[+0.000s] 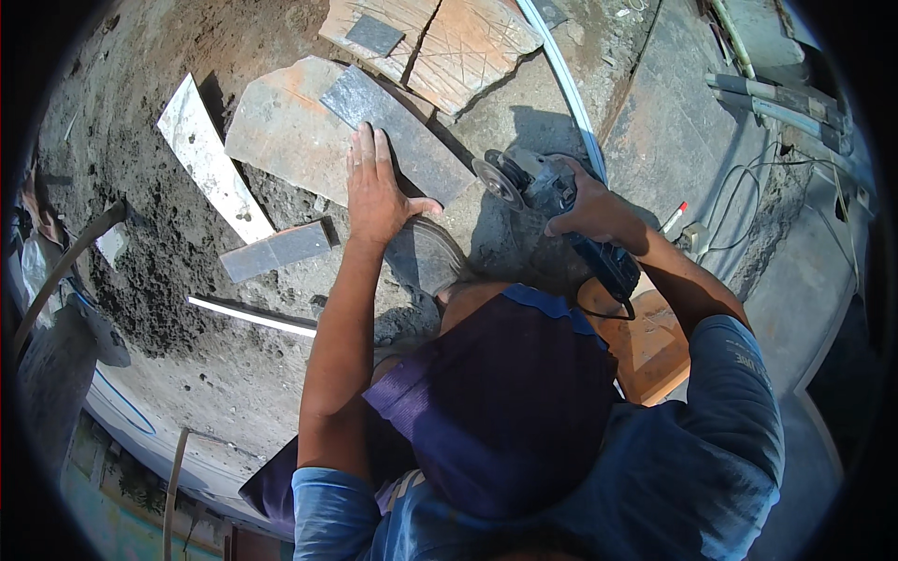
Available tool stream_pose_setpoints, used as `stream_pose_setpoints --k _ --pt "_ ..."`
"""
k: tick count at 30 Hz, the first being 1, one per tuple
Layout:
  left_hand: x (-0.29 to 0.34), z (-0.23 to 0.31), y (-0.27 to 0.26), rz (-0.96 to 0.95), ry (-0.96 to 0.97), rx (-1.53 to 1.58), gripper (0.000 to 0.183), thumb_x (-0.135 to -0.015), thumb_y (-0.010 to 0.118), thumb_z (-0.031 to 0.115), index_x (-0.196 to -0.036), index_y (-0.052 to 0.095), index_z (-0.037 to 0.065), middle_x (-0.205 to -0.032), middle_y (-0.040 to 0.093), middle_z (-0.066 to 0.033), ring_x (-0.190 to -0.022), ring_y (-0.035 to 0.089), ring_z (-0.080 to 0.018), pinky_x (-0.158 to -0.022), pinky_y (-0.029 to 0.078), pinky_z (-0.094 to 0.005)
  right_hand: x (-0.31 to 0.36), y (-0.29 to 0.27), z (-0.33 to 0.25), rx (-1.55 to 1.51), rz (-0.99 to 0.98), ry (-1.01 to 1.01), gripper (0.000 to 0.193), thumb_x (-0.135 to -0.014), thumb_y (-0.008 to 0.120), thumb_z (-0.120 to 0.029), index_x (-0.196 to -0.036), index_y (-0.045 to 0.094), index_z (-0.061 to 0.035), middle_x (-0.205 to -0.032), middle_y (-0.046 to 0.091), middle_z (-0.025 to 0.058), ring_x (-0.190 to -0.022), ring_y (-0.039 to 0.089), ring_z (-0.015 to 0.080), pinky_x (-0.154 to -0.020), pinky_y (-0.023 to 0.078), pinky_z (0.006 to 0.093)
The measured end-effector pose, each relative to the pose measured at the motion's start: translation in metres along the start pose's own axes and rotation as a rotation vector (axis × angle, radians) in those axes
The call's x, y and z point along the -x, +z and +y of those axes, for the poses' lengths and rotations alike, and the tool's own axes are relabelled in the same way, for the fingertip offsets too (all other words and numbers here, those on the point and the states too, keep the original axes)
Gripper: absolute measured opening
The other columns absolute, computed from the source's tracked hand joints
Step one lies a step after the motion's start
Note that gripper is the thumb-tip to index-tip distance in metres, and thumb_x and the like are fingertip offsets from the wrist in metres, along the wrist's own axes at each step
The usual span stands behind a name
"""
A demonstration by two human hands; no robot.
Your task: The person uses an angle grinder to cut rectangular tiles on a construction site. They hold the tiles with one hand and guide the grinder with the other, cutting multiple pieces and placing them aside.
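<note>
My left hand (379,192) lies flat with its thumb spread, fingertips on the lower edge of a long dark grey stone tile (402,131). That tile rests slantwise on a pale, rough-edged stone slab (281,122). In my right hand (599,206) is an angle grinder (547,187), gripped around its body. The grinder's disc (498,180) stands just off the tile's right end, with a gap between them. Whether the disc is spinning I cannot tell. A power cord hangs from the tool's rear end.
Left of the slab lie a whitish board (210,154), a short grey tile piece (276,251) and a thin white strip (253,316). Scored slabs (477,47) lie beyond. A pale pipe (571,84) curves past the grinder. An orange-brown tray (645,337) sits by my right forearm.
</note>
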State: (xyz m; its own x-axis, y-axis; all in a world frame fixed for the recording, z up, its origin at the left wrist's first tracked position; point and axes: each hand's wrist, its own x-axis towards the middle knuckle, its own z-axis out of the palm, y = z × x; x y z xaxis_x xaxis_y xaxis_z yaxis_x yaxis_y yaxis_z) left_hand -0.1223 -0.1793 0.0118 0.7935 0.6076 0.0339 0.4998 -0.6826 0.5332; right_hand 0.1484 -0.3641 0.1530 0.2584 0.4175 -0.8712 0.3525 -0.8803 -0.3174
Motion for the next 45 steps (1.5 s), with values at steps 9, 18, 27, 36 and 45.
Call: stream_pose_setpoints --k 9,18,27,36,45 --pt "-0.001 -0.002 -0.001 0.007 0.011 0.019 0.151 -0.043 0.080 0.075 -0.155 0.021 -0.009 -0.160 0.022 -0.0376 -0.148 0.025 -0.0547 -0.120 0.024 -0.0615 -0.005 0.008 0.000 0.020 0.052 -0.060 0.114 -0.061 0.088 -0.027 -0.157 0.029 -0.0077 -0.127 0.063 0.0244 -0.119 0.062 0.0341 -0.103 0.048 0.0364" --pt "-0.001 0.000 0.000 -0.014 -0.020 0.007 0.150 -0.044 0.079 0.076 -0.154 0.023 -0.009 -0.161 0.022 -0.0363 -0.149 0.024 -0.0518 -0.120 0.024 -0.0606 -0.021 0.004 -0.014 -0.037 -0.023 -0.014 0.123 -0.059 0.089 -0.024 -0.160 0.022 -0.0089 -0.134 0.057 0.0250 -0.118 0.059 0.0348 -0.103 0.047 0.0384" --pt "0.000 0.010 -0.016 -0.108 -0.065 0.010 0.148 -0.049 0.084 0.072 -0.156 0.020 -0.008 -0.164 0.016 -0.0339 -0.153 0.016 -0.0496 -0.123 0.019 -0.0597 -0.015 0.001 -0.003 -0.033 0.087 -0.053 0.121 -0.061 0.088 -0.029 -0.159 0.022 -0.0002 -0.131 0.061 0.0259 -0.121 0.061 0.0351 -0.105 0.047 0.0366" --pt "0.012 0.071 -0.006 -0.156 -0.168 -0.091 0.109 -0.074 0.084 0.050 -0.155 0.033 -0.002 -0.161 0.028 -0.0283 -0.150 0.024 -0.0477 -0.123 0.022 -0.0568 -0.016 -0.005 -0.008 -0.048 0.112 -0.021 0.123 -0.059 0.089 -0.026 -0.156 0.022 0.0076 -0.137 0.056 0.0260 -0.126 0.057 0.0349 -0.109 0.044 0.0382" --pt "0.016 0.094 -0.025 -0.290 -0.213 0.546 0.074 -0.080 0.086 0.033 -0.136 0.050 -0.001 -0.123 0.061 -0.0178 -0.116 0.059 -0.0330 -0.103 0.045 -0.0453 -0.015 -0.012 -0.011 -0.641 -0.002 -0.187 0.059 -0.084 0.080 -0.017 -0.133 0.052 0.0023 -0.103 0.069 0.0129 -0.091 0.071 0.0212 -0.079 0.060 0.0325"
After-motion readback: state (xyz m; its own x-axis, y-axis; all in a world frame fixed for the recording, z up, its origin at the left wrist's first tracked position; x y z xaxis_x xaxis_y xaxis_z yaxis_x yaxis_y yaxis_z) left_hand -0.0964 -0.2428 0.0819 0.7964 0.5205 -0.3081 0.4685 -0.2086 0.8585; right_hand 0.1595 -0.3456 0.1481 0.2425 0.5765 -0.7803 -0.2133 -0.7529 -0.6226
